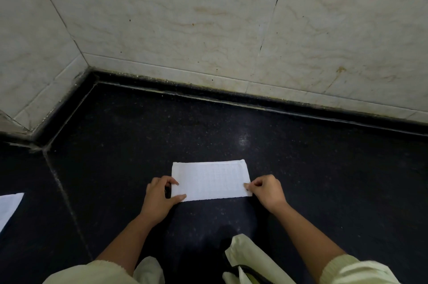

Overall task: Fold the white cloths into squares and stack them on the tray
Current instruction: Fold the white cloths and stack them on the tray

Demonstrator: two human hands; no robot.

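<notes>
A white cloth [212,179], folded into a long rectangle, lies flat on the dark countertop [324,168] in front of me. My left hand [161,195] holds its left short edge, thumb on top near the front corner and a finger on the upper side. My right hand [266,191] pinches the right short edge near the front corner with curled fingers. No tray is in view.
Another white cloth [9,208] shows partly at the left edge of the view. Pale tiled walls [208,17] meet in a corner behind the counter. Light green garment fabric [252,260] hangs at the bottom.
</notes>
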